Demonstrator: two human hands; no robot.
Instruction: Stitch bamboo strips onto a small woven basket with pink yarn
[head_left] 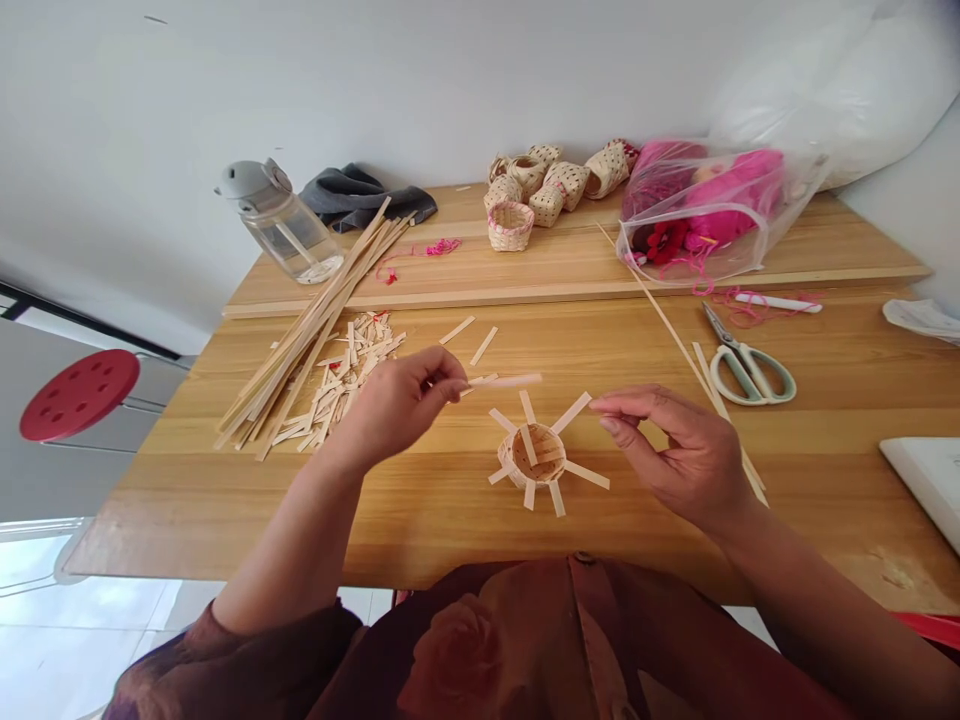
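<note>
a small woven basket (551,448) sits on the near part of a wooden table (442,500), between a person's two hands, with pale flat strips splayed outward from its rim. the left hand (401,400) pinches a short, blurred strip (517,380) between thumb and fingers, just beyond the basket's far left side. the right hand (679,445) has its fingertips at the end of the basket's far right strip; whether they grip it, i cannot tell. scissors (750,372) lie to the right, a heap of strip pieces (352,365) to the left.
</note>
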